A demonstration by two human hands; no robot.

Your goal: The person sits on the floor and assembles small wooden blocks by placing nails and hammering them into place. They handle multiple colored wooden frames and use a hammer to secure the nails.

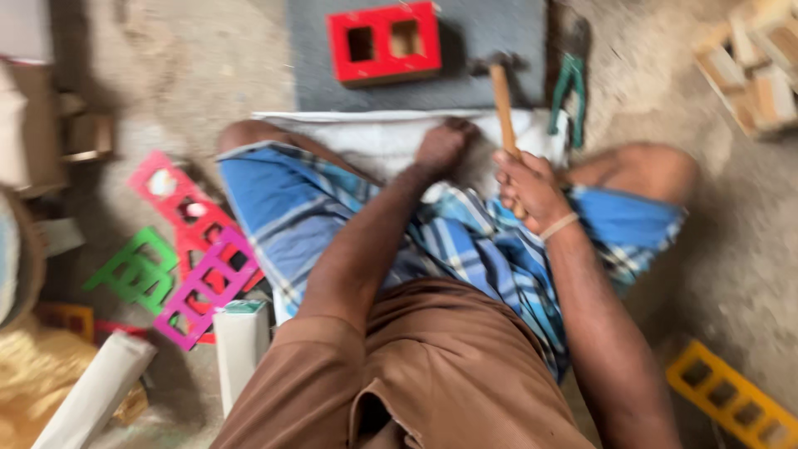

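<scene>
The right hand is clamped on a hammer handle, head up by the grey mat. The left hand (fingers curled together) rests on white cloth, below the red block.

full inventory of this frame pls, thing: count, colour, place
two-hole block: 1, red, on the grey mat at top centre
mat: 1, grey, on the floor ahead of the knees
hammer: 1, wooden handle, dark head, over the mat edge
pliers: 1, green handles, right of the hammer
white sheet: 1, across the lap edge
lattice frames: several; red, green, magenta; floor at left
yellow frame: 1, bottom right
white rolls: 2, bottom left
wooden blocks: a pile, pale, top right
checked cloth: 1, blue, over the legs
left hand: 1, fist pressed on the white sheet
right hand: 1, grip closed on the hammer handle
</scene>
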